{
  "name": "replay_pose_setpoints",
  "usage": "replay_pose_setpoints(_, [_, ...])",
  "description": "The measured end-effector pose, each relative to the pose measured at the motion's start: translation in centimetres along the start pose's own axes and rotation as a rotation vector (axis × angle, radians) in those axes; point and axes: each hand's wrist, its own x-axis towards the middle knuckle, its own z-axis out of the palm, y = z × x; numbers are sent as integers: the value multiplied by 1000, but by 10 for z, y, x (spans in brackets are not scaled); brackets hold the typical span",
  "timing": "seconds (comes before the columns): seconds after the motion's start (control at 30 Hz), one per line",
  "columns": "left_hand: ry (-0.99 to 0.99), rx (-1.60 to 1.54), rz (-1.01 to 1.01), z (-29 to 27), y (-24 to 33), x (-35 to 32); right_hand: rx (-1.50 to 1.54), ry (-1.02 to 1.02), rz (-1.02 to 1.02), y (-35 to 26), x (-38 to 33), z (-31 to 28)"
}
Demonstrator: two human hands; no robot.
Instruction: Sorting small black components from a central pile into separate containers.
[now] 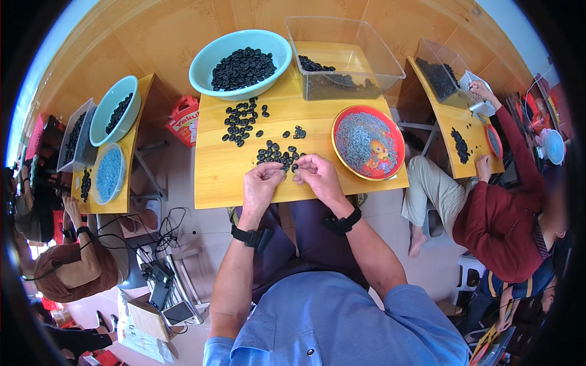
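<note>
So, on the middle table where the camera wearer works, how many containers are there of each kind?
Turquoise basin holding black pieces: 1
Clear rectangular bin: 1
Red-rimmed round tray holding small grey pieces: 1
Total: 3

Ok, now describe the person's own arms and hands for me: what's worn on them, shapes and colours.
The left hand and right hand are ungloved. Each wrist has a black strap with a dark, blocky module on its inner side; no cable can be seen running from either. The forearms are bare, and short blue sleeves cover the upper arms.
</note>
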Motion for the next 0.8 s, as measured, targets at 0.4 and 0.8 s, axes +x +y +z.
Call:
replay_pose_setpoints(0.4, [-21, 50, 2, 3, 3, -3, 20, -16, -7, -2, -1, 1])
replay_pose_setpoints(0.8, [-37, 36, -47, 4, 12, -3, 13, -63, -21, -2, 3, 2])
